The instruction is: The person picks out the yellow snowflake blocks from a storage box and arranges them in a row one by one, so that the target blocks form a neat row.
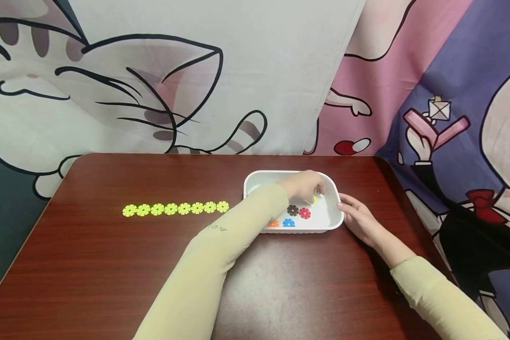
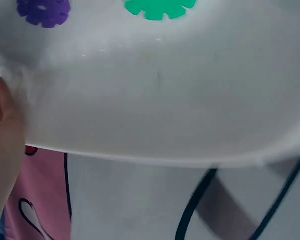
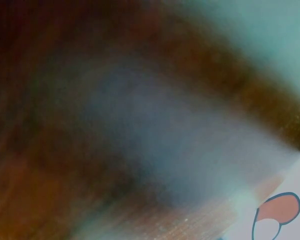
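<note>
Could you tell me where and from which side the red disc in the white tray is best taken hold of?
The red disc lies flat on the floor of the white tray, beside the dark disc. Probably best to come from straight above and pinch its notched rim at the free right and near edges, since the tray's walls block a sideways approach.

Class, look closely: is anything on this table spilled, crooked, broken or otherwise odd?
Nothing stands out. The yellow discs lie in a neat row, the tray sits flat, and the other discs stay inside it.
</note>
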A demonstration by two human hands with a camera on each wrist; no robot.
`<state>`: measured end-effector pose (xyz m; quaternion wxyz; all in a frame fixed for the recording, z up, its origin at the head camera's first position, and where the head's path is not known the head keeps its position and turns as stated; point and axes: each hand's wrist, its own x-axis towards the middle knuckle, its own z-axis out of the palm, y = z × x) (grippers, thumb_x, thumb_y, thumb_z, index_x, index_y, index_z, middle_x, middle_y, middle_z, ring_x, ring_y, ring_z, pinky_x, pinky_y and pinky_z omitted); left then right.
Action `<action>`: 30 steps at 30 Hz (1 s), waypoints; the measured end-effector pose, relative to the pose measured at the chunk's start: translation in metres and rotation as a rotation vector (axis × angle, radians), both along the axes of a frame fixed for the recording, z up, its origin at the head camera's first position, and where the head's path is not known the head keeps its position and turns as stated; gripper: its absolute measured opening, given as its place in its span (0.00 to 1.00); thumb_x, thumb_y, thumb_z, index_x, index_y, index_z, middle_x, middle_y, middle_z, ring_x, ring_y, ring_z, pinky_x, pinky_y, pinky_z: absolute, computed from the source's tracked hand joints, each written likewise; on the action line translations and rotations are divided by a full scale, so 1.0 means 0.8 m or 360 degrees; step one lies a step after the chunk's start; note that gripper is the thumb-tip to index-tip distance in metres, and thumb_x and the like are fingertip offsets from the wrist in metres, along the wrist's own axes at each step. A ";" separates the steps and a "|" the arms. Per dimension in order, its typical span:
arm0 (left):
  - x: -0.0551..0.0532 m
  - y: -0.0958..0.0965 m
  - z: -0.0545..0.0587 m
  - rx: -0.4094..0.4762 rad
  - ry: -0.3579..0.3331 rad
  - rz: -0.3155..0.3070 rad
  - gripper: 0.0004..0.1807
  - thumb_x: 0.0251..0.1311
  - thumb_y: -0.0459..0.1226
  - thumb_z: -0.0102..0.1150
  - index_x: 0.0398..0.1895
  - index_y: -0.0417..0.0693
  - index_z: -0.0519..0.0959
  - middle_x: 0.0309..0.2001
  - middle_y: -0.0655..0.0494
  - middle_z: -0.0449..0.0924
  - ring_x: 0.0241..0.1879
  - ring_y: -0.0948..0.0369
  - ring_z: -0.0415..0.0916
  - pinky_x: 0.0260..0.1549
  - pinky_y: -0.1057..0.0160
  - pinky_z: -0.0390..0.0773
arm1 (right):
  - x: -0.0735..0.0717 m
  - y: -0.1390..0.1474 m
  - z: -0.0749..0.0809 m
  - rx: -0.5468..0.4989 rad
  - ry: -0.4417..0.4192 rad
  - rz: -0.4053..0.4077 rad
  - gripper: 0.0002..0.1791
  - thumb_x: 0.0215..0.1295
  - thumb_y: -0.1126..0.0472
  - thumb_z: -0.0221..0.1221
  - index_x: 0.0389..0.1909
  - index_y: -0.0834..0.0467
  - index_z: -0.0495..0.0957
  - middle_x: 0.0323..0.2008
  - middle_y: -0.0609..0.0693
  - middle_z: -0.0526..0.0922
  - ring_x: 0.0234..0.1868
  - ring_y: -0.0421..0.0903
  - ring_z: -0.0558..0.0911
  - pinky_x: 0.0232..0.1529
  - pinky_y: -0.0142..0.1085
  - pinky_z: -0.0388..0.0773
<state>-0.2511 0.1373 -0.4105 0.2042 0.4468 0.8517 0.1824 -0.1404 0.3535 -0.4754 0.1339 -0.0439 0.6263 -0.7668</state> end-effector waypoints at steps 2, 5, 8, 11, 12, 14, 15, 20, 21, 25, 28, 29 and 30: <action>-0.002 0.001 -0.001 0.0022 -0.0056 -0.0003 0.22 0.62 0.27 0.72 0.59 0.43 0.85 0.55 0.50 0.88 0.57 0.58 0.82 0.61 0.68 0.78 | 0.000 0.000 0.000 0.0009 -0.0003 -0.0006 0.17 0.83 0.69 0.44 0.60 0.50 0.74 0.56 0.41 0.83 0.58 0.31 0.82 0.59 0.23 0.78; -0.001 0.002 -0.003 0.0007 -0.0110 -0.0013 0.23 0.62 0.25 0.70 0.61 0.42 0.84 0.58 0.49 0.87 0.60 0.56 0.81 0.64 0.67 0.77 | 0.000 0.000 0.000 0.0018 -0.0004 -0.0016 0.16 0.83 0.69 0.45 0.60 0.50 0.74 0.57 0.41 0.83 0.58 0.31 0.82 0.60 0.23 0.78; 0.003 0.001 -0.007 -0.0027 -0.0087 -0.0019 0.23 0.62 0.25 0.68 0.62 0.43 0.84 0.60 0.51 0.86 0.62 0.57 0.79 0.68 0.65 0.74 | 0.000 -0.001 0.001 0.0022 -0.0006 -0.0017 0.16 0.83 0.69 0.45 0.60 0.50 0.74 0.57 0.40 0.82 0.59 0.31 0.82 0.60 0.23 0.78; 0.007 0.001 -0.013 -0.0046 -0.0005 -0.0028 0.23 0.63 0.26 0.69 0.61 0.46 0.85 0.60 0.54 0.86 0.62 0.59 0.79 0.70 0.67 0.73 | 0.001 -0.001 0.001 0.0025 -0.0006 -0.0013 0.16 0.83 0.69 0.45 0.60 0.50 0.74 0.57 0.40 0.83 0.59 0.31 0.82 0.60 0.22 0.78; 0.007 0.001 -0.014 -0.0042 0.0020 -0.0028 0.22 0.63 0.27 0.69 0.61 0.46 0.85 0.60 0.54 0.87 0.62 0.59 0.79 0.70 0.67 0.73 | 0.001 -0.001 0.001 0.0026 -0.0007 -0.0011 0.16 0.83 0.69 0.45 0.60 0.50 0.74 0.57 0.40 0.83 0.59 0.31 0.82 0.60 0.22 0.78; 0.008 0.001 -0.017 -0.0022 0.0050 -0.0025 0.22 0.63 0.27 0.70 0.60 0.46 0.86 0.59 0.54 0.87 0.61 0.59 0.80 0.69 0.68 0.73 | 0.002 -0.001 0.002 0.0026 -0.0005 -0.0013 0.16 0.83 0.69 0.45 0.60 0.50 0.74 0.57 0.40 0.83 0.59 0.31 0.82 0.60 0.23 0.78; 0.008 0.001 -0.018 -0.0014 0.0053 -0.0017 0.21 0.63 0.27 0.70 0.60 0.46 0.86 0.58 0.54 0.88 0.61 0.60 0.80 0.69 0.68 0.74 | 0.002 -0.001 0.002 0.0026 -0.0003 -0.0014 0.16 0.83 0.69 0.45 0.60 0.50 0.74 0.57 0.40 0.83 0.59 0.31 0.82 0.60 0.23 0.78; 0.006 0.002 -0.022 0.0007 0.0040 -0.0001 0.20 0.63 0.28 0.71 0.59 0.46 0.86 0.56 0.55 0.88 0.59 0.60 0.81 0.67 0.69 0.75 | 0.002 -0.002 0.002 0.0020 -0.0006 -0.0014 0.16 0.83 0.70 0.45 0.60 0.51 0.74 0.57 0.40 0.83 0.58 0.31 0.82 0.60 0.23 0.78; 0.006 0.003 -0.023 0.0009 0.0039 0.0000 0.20 0.63 0.29 0.71 0.59 0.46 0.87 0.56 0.55 0.88 0.58 0.61 0.81 0.66 0.69 0.76 | 0.002 -0.002 0.002 0.0019 -0.0006 -0.0013 0.16 0.83 0.70 0.44 0.60 0.50 0.74 0.57 0.40 0.83 0.58 0.31 0.82 0.60 0.23 0.78; 0.006 0.002 -0.024 0.0037 0.0020 0.0016 0.18 0.63 0.31 0.72 0.56 0.45 0.87 0.53 0.54 0.89 0.54 0.61 0.81 0.61 0.70 0.77 | 0.001 -0.002 0.001 0.0020 -0.0007 -0.0013 0.17 0.83 0.70 0.45 0.60 0.50 0.74 0.57 0.40 0.83 0.58 0.31 0.82 0.60 0.23 0.78; 0.005 0.002 -0.023 0.0062 -0.0006 0.0032 0.17 0.62 0.31 0.72 0.54 0.44 0.88 0.50 0.54 0.89 0.51 0.61 0.80 0.57 0.70 0.78 | 0.001 -0.002 0.002 0.0020 -0.0004 -0.0007 0.17 0.83 0.70 0.45 0.60 0.51 0.74 0.57 0.40 0.83 0.58 0.31 0.82 0.60 0.23 0.78; 0.004 0.002 -0.023 0.0070 -0.0012 0.0034 0.16 0.62 0.32 0.72 0.53 0.44 0.88 0.50 0.53 0.89 0.51 0.61 0.81 0.56 0.70 0.79 | 0.001 -0.002 0.002 0.0019 -0.0001 -0.0005 0.17 0.83 0.70 0.45 0.61 0.51 0.74 0.57 0.41 0.83 0.59 0.31 0.82 0.60 0.23 0.78; 0.003 0.002 -0.023 0.0076 -0.0016 0.0037 0.16 0.62 0.32 0.72 0.53 0.44 0.89 0.49 0.53 0.89 0.50 0.61 0.81 0.56 0.70 0.79 | 0.001 -0.002 0.002 0.0016 0.0004 -0.0002 0.17 0.83 0.70 0.44 0.61 0.51 0.74 0.57 0.41 0.83 0.59 0.31 0.82 0.60 0.23 0.78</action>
